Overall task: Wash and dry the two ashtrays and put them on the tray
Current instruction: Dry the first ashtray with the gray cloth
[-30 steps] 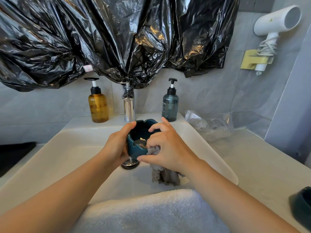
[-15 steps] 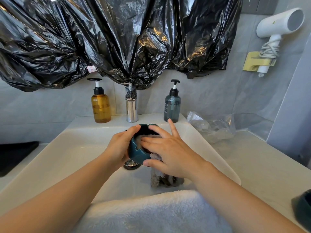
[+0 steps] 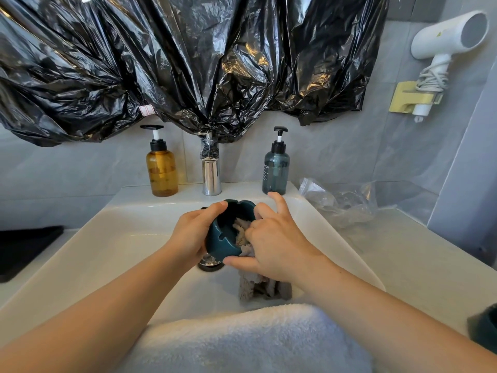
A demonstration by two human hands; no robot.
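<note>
Left hand (image 3: pixel 192 235) grips teal ashtray (image 3: pixel 220 238) by outer wall, thumb over rim. Ashtray tilted, opening toward camera, held above sink basin (image 3: pixel 121 238), over drain plug (image 3: pixel 208 263). Right hand (image 3: pixel 274 246) presses grey cloth (image 3: pixel 242 232) into ashtray bowl: fingers curled on cloth, index finger raised, thumb under base. Cloth tail hangs below hand. Second ashtray (image 3: pixel 484 329) partly visible at right frame edge, on counter (image 3: pixel 416 265). White towel (image 3: pixel 242 337) draped over basin front edge. Chrome faucet (image 3: pixel 211 173) behind, between amber pump bottle (image 3: pixel 162 170) and blue-grey pump bottle (image 3: pixel 276 170).

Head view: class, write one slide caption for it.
Over the sink, the left hand grips a teal ashtray while the right hand presses a grey cloth inside it.
</note>
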